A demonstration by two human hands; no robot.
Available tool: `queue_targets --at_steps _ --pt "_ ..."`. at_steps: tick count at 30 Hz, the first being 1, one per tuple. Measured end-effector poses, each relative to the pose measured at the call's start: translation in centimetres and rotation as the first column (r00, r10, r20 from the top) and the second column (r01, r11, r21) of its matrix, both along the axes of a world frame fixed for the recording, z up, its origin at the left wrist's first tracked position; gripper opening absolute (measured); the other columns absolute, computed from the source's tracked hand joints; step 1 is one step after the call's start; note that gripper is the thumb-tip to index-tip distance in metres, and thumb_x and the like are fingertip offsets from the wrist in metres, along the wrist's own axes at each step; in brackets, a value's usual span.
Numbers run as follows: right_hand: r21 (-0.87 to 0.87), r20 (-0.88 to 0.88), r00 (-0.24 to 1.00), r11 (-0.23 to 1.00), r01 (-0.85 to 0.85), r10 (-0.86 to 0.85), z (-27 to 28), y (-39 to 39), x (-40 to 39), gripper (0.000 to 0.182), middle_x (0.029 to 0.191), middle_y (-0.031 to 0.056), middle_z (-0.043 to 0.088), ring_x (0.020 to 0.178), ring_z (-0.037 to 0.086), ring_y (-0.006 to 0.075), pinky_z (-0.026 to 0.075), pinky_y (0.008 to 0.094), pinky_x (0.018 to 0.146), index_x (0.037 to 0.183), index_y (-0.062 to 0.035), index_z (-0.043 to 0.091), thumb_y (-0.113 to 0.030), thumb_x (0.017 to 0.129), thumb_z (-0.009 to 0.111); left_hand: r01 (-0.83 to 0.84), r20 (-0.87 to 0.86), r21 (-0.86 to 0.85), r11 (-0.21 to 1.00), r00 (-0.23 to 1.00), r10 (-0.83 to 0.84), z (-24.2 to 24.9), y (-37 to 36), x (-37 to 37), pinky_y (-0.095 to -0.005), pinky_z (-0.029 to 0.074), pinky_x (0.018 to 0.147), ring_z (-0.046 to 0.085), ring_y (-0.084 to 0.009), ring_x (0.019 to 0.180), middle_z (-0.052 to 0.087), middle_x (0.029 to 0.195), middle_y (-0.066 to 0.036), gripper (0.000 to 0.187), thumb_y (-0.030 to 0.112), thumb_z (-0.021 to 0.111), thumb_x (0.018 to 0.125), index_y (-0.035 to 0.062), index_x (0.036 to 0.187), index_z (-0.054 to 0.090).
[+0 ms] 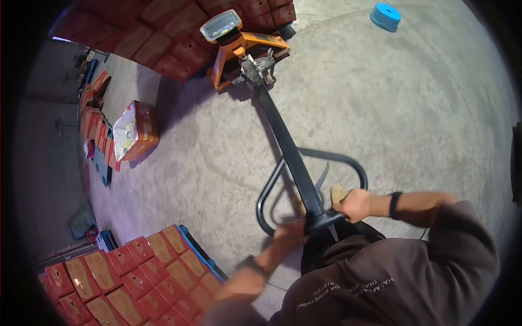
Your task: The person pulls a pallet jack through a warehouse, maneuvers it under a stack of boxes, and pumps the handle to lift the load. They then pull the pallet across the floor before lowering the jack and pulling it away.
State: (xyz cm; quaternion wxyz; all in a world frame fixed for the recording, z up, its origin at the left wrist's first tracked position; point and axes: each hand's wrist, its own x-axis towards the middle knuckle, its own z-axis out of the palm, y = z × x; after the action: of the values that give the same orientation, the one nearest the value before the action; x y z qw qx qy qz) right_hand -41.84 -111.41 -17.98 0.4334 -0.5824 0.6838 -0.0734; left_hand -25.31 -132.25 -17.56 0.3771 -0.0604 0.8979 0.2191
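Observation:
The black handle point(284, 138) of a pallet jack slants from the orange base down to my body. Its looped grip lies between my two hands. My right hand point(356, 205) is closed round the right end of the grip's crossbar. My left hand point(291, 234), smeared by motion, is wrapped on the left side of the same grip. At the far end of the handle stands the orange pallet jack frame point(251, 41), with a digital display point(221, 25) on top. The forks are hidden by the stacked boxes behind it.
A tall stack of red and brown boxes point(147, 32) stands behind the pallet jack. Another box stack point(130, 277) on a blue pallet is at lower left. A lined carton point(145, 130) and flattened cardboard point(98, 122) lie left; a blue stool point(385, 18) stands at the far right.

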Motion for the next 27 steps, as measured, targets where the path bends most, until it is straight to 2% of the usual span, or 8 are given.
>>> queue_targets --at_steps 3,9,11,15,20,24,25,27 --pt "0.099 -0.026 0.999 0.994 0.045 -0.043 -8.5 1.4 3.6 0.04 0.073 0.0144 0.065 0.071 0.065 0.0341 0.051 0.0439 0.064 0.103 -0.0128 0.057 -0.028 0.066 0.065 0.011 0.018 -0.044 0.999 1.0 -0.01 -9.0 1.8 3.6 -0.0444 0.049 0.077 0.063 -0.0318 0.089 0.065 0.093 -0.011 0.041 0.039 0.064 0.071 0.0172 0.105 0.057" --pt "-0.103 -0.105 0.992 0.993 0.059 -0.07 13.5 -2.8 -8.0 0.037 0.066 0.0139 0.062 0.068 0.064 0.033 0.05 0.0455 0.059 0.096 -0.0115 0.059 -0.03 0.065 0.065 -0.039 -0.075 0.056 0.998 0.996 0.044 15.2 -3.9 -8.5 -0.0421 0.051 0.069 0.064 -0.0318 0.079 0.065 0.08 -0.014 0.037 0.031 0.068 0.069 0.0172 0.102 0.06" --pt "-0.153 -0.083 0.995 0.988 0.036 -0.049 15.1 -3.9 -9.6 0.037 0.065 0.0132 0.062 0.066 0.063 0.0328 0.05 0.0458 0.058 0.095 -0.011 0.059 -0.031 0.064 0.065 0.021 -0.016 0.006 1.0 1.0 -0.021 16.7 -5.0 -10.4 -0.0418 0.051 0.068 0.064 -0.0324 0.077 0.065 0.078 -0.013 0.038 0.031 0.069 0.068 0.0176 0.102 0.06" --pt "-0.016 -0.04 0.999 1.0 -0.003 0.003 8.7 -2.6 -4.6 0.036 0.068 0.0127 0.063 0.069 0.064 0.0322 0.05 0.0443 0.06 0.095 -0.0111 0.059 -0.029 0.065 0.066 -0.015 0.066 0.185 0.983 0.998 0.002 9.5 -4.1 -5.5 -0.0406 0.05 0.069 0.063 -0.0301 0.081 0.065 0.085 -0.011 0.04 0.039 0.067 0.068 0.0155 0.1 0.059" --pt "0.061 -0.092 0.995 0.997 0.056 -0.05 -6.8 1.4 2.6 0.038 0.074 0.0143 0.065 0.076 0.064 0.0336 0.05 0.0441 0.065 0.099 -0.011 0.057 -0.027 0.066 0.065 -0.018 -0.025 -0.048 0.999 1.0 0.017 -6.6 2.4 2.0 -0.0397 0.051 0.073 0.063 -0.0307 0.086 0.065 0.09 -0.011 0.029 0.033 0.065 0.073 0.0126 0.093 0.058" --pt "-0.135 -0.094 0.993 0.989 0.065 -0.078 6.0 0.0 -3.9 0.03 0.059 0.0119 0.058 0.06 0.061 0.0339 0.047 0.0455 0.053 0.088 -0.011 0.055 -0.025 0.064 0.065 -0.108 -0.233 0.225 0.968 0.959 0.161 9.3 -1.3 -4.1 -0.0398 0.051 0.065 0.064 -0.0324 0.075 0.065 0.078 -0.013 0.036 0.023 0.071 0.066 0.0147 0.099 0.058" --pt "-0.19 -0.128 0.989 0.98 0.054 -0.079 9.7 -1.3 -6.3 0.03 0.057 0.0116 0.057 0.059 0.061 0.0338 0.047 0.0456 0.052 0.088 -0.0109 0.055 -0.026 0.064 0.065 0.019 -0.111 -0.013 1.0 0.994 -0.021 11.7 -2.4 -6.4 -0.0411 0.05 0.065 0.064 -0.0328 0.075 0.065 0.076 -0.013 0.037 0.026 0.07 0.069 0.0157 0.103 0.058" --pt "-0.247 -0.096 0.994 0.968 0.032 -0.058 13.6 -3.3 -9.1 0.034 0.058 0.0117 0.058 0.059 0.061 0.0336 0.047 0.0456 0.053 0.09 -0.0103 0.057 -0.029 0.063 0.066 0.02 -0.083 -0.037 0.999 0.996 -0.023 15.7 -4.0 -9.5 -0.0434 0.05 0.066 0.063 -0.0334 0.073 0.065 0.075 -0.014 0.036 0.03 0.07 0.069 0.0149 0.101 0.058"
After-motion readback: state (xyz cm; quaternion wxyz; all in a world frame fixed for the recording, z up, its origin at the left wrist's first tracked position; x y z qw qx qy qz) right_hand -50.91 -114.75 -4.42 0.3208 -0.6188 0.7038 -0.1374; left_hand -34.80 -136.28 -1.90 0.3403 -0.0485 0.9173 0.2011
